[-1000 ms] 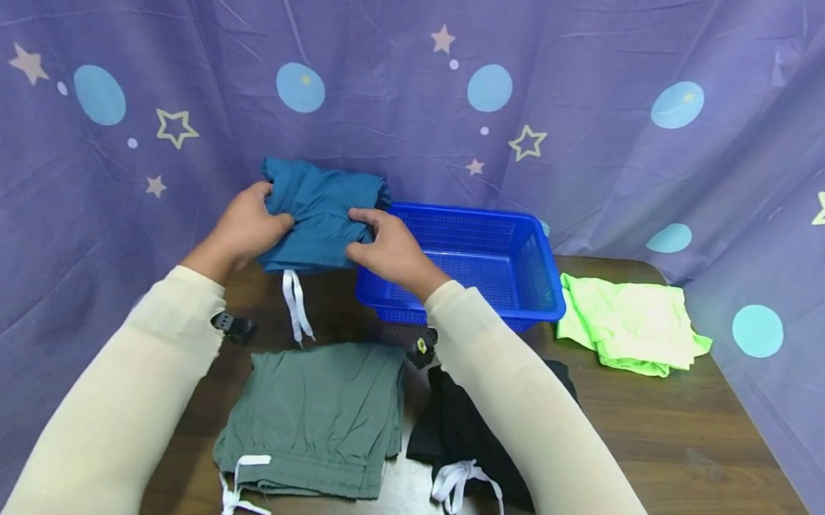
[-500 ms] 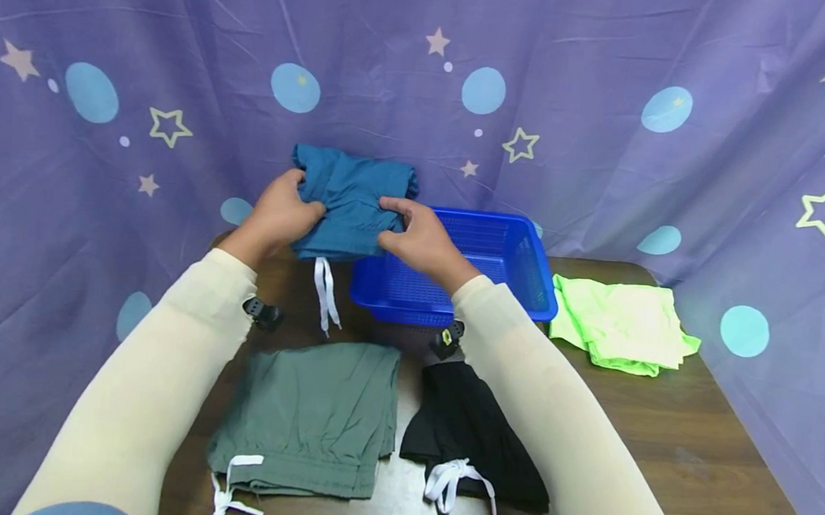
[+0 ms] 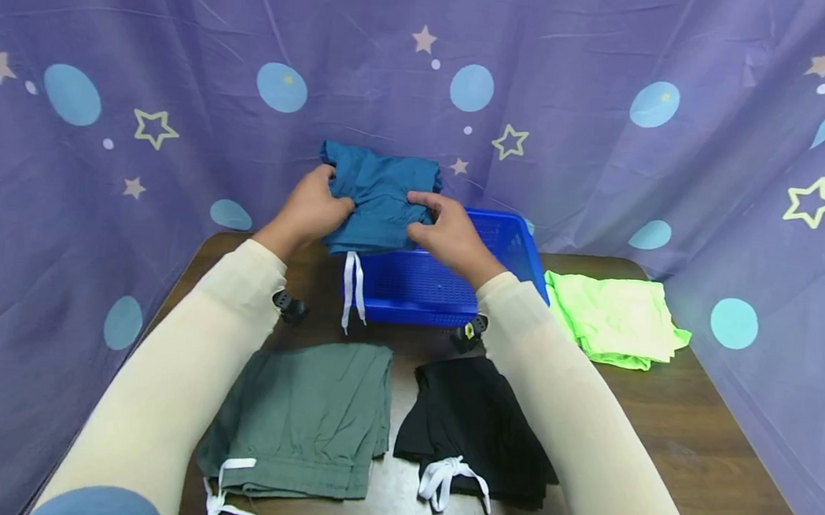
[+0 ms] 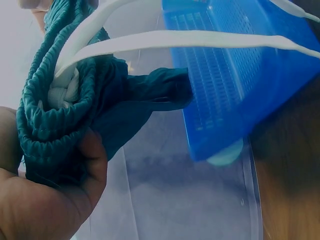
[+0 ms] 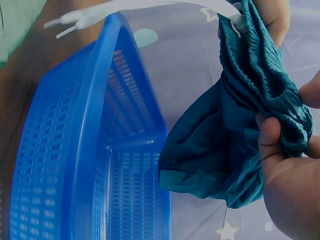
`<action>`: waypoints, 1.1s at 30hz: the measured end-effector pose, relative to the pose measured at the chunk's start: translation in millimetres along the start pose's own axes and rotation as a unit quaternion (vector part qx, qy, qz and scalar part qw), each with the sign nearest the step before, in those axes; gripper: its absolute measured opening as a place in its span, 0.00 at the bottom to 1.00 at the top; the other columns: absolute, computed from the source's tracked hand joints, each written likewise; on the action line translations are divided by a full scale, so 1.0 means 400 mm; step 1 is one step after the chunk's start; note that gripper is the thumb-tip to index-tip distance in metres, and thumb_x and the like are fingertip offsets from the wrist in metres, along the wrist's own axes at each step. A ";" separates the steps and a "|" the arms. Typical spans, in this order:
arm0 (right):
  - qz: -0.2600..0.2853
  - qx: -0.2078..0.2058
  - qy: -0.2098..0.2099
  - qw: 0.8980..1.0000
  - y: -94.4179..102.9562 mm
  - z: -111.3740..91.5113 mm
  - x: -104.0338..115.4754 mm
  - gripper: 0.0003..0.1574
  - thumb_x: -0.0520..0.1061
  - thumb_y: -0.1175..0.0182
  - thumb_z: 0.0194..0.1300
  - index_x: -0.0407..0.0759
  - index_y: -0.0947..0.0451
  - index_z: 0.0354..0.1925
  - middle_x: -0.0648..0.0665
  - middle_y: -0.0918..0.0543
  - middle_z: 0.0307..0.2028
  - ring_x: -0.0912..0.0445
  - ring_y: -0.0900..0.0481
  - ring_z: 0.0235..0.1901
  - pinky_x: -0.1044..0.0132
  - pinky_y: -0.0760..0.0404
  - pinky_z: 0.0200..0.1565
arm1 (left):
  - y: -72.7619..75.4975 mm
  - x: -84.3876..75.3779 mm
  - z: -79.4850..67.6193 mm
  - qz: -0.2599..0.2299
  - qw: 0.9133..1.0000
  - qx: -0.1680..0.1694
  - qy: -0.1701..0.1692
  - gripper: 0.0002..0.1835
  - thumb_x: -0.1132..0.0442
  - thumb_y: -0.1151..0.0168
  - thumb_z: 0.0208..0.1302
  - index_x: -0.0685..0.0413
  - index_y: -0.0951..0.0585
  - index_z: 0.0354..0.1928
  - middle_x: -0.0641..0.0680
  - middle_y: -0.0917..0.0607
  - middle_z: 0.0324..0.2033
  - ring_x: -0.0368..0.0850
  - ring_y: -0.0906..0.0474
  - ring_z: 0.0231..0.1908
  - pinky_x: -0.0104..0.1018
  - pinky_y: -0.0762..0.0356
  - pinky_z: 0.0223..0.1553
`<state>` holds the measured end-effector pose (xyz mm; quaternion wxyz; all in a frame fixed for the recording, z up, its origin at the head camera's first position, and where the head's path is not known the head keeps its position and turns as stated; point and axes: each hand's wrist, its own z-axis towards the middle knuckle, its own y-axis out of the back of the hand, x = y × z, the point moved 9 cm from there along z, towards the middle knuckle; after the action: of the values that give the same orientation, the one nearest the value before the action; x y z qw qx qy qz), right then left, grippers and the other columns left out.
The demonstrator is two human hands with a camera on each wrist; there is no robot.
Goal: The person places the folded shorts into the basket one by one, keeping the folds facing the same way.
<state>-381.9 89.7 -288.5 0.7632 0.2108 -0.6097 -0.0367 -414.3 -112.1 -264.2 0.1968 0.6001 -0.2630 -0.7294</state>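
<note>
Folded teal drawstring shorts hang in the air over the left part of a blue plastic basket. My left hand grips their left side, thumb in front. With thumb and fingers my right hand pinches the right side. In the left wrist view, the gathered waistband shows, with the left thumb curled against it. White drawstring ends dangle in front of the basket. The right wrist view shows the shorts beside the slotted basket wall, above its rim.
Green folded shorts lie on the wooden table at front left. Black shorts with a white bow lie right of them. Neon yellow-green folded cloth sits right of the basket. A purple starry curtain hangs behind.
Both hands have carried the teal shorts to the right and slightly up, from beside the basket to over its left part. The drawstring ends swung along. The other garments lie as before.
</note>
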 end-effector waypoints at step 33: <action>-0.065 -0.038 -0.072 0.995 0.149 -0.068 -0.199 0.37 0.39 0.42 0.63 0.46 0.27 0.71 0.46 0.23 0.57 0.56 0.43 0.19 0.61 0.35 0.27 | -0.293 0.010 0.055 -0.028 0.996 0.078 0.028 0.38 0.67 0.46 0.69 0.68 0.46 0.77 0.67 0.35 0.72 0.59 0.39 0.70 0.51 0.36 0.68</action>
<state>-388.3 176.4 -344.1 0.7208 0.2177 -0.6462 -0.1242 -433.3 -19.2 -336.8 0.1361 0.6406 -0.2967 -0.6950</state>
